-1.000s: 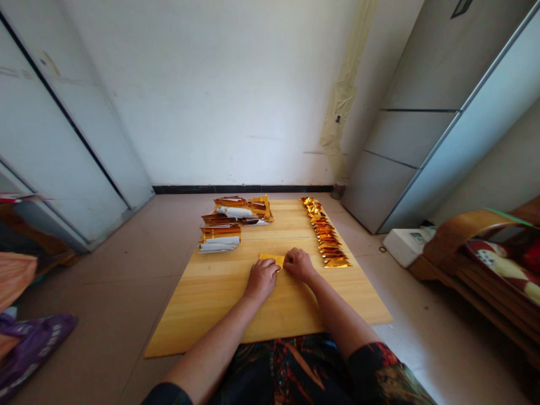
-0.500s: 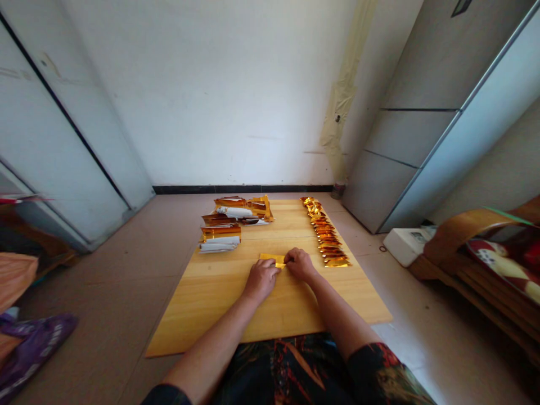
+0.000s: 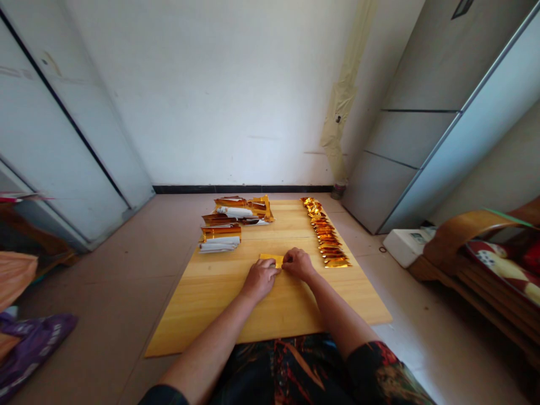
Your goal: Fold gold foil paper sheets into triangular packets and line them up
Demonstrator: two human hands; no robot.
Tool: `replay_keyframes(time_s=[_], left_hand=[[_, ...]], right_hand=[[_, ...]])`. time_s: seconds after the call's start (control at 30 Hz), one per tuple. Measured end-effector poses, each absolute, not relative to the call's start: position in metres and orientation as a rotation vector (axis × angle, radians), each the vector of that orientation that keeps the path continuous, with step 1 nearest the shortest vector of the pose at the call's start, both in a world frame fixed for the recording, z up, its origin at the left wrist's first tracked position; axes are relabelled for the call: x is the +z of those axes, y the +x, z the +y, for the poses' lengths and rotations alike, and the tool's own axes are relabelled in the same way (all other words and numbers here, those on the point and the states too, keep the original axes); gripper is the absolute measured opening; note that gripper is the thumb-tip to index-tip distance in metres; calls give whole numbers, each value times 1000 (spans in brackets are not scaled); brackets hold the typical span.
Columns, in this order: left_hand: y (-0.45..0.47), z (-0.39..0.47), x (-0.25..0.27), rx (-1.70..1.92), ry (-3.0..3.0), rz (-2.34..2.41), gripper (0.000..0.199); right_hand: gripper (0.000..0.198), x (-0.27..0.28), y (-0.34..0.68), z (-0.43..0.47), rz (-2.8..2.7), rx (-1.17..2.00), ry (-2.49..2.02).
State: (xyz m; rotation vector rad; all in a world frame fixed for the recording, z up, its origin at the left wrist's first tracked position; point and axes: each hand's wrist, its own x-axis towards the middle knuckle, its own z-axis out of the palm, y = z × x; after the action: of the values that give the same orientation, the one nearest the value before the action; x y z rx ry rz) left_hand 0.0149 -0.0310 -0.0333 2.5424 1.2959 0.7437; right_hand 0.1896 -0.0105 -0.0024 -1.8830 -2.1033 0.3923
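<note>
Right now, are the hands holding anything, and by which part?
Gold paper: the left hand is at its near edge, the right hand at its right end; the exact grip is hidden.

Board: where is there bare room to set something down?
The board is bare left of the left hand, nearer than the papers; between the foils and the gold row; and right of the right forearm. Crowded: far left, the row, and around the gold sheet.

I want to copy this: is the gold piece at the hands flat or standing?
Flat: the gold piece lies low on the wooden board, partly hidden by fingers.
</note>
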Motion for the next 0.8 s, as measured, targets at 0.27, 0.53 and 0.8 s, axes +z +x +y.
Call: replay_keyframes(time_s=[0.27,0.53,0.8], left_hand=[[12,-30,-32,740,2560,1249,37],[12,-29,-32,747,2574,1223,37],[3,-26,-35,763,2611,1133,36]], right_hand=[[19,-8,195,-7,-2112,431,-1799],[13,-1,188,-6,-2084,437,-1913],[14,5,185,-11,-2084,414,-1937]])
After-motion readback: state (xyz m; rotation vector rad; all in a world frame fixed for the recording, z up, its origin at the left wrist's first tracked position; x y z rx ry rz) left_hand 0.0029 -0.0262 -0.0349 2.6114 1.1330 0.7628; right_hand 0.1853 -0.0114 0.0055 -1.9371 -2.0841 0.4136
